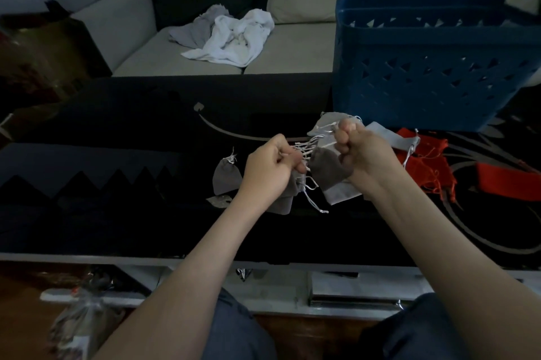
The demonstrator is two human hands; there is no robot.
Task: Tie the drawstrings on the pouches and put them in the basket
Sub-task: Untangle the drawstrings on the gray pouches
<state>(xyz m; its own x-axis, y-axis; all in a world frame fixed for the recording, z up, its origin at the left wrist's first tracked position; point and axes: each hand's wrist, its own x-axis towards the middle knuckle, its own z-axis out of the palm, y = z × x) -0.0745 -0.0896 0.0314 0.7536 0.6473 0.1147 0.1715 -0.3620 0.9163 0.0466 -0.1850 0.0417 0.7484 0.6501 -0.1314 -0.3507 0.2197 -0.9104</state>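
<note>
Mid-tie, frame centre; pinching white drawstrings [306, 146] of grey pouch [325, 170] in curled left hand [268, 167] and right hand [364, 154] (probably uncinched); next: pull taut, drop into blue basket [424, 72].

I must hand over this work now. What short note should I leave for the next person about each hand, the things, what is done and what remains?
Left hand: grips the white drawstrings.
Right hand: grips their other ends; the strings are stretched between the hands.
Things: grey pouches bunched between the hands over the table; single grey pouch lying left of the left hand; red pouches on the right, before the blue basket.
Done: basket contents not visible.
Left: finish this knot, tie the others, put all in the basket.
</note>
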